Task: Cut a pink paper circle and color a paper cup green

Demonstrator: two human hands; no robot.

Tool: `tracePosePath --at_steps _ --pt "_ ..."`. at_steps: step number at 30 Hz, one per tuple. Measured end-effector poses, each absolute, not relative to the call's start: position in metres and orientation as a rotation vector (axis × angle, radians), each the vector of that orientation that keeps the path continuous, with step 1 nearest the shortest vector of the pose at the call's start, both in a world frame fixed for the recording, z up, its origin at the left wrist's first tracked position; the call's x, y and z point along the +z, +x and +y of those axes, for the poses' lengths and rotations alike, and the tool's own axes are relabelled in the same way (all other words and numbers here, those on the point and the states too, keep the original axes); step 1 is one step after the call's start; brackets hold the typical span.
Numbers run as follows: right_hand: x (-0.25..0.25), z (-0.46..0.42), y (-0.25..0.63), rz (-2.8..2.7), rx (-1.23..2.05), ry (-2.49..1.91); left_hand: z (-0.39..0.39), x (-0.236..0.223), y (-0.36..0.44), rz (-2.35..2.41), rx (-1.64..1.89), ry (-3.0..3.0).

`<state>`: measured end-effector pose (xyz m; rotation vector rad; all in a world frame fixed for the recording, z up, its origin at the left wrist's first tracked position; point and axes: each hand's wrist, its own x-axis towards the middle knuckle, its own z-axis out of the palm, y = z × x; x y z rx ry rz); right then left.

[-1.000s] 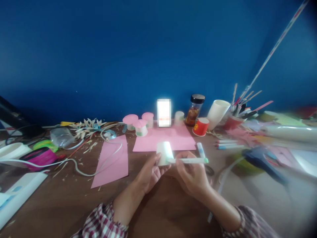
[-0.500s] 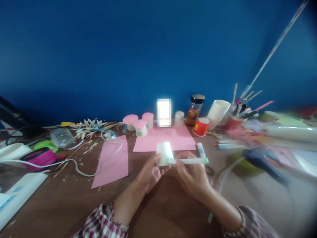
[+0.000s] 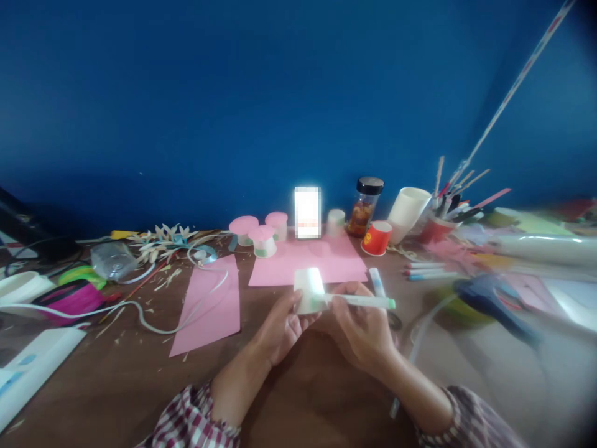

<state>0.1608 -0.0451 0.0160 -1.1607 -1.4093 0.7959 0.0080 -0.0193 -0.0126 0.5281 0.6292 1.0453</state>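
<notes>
My left hand (image 3: 284, 326) is closed around a small white paper cup (image 3: 308, 287), thumb on its left side and fingers beneath. In my right hand (image 3: 366, 326) is a white marker with a green end (image 3: 368, 301), pinched between thumb and fingers. The marker lies nearly level, its left tip touching the cup's lower right side, where a faint green mark shows. Behind the hands stand several upturned cups; a front one (image 3: 265, 250) has a green patch and a pink paper top. Another white cup (image 3: 336, 223) stands without a pink top.
Pink paper sheets (image 3: 289, 264) lie behind the cup, with another sheet (image 3: 209, 317) at left under a white cable. To the right are a red cup (image 3: 377, 239), a lidded jar (image 3: 366, 208), several markers (image 3: 431, 272) and a blue glue gun (image 3: 494, 308). A power strip (image 3: 37, 367) lies at left.
The marker's left tip has shifted slightly upward along the cup's right side, leaving the marker tilted a little differently. My left hand keeps its hold on the cup.
</notes>
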Motion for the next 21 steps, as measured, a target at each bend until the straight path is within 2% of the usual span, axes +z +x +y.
tracePosePath --at_steps 21 --pt "0.0108 -0.0437 0.1611 -1.457 0.779 -1.158 -0.0194 -0.0093 0.0088 0.659 1.04 0.514"
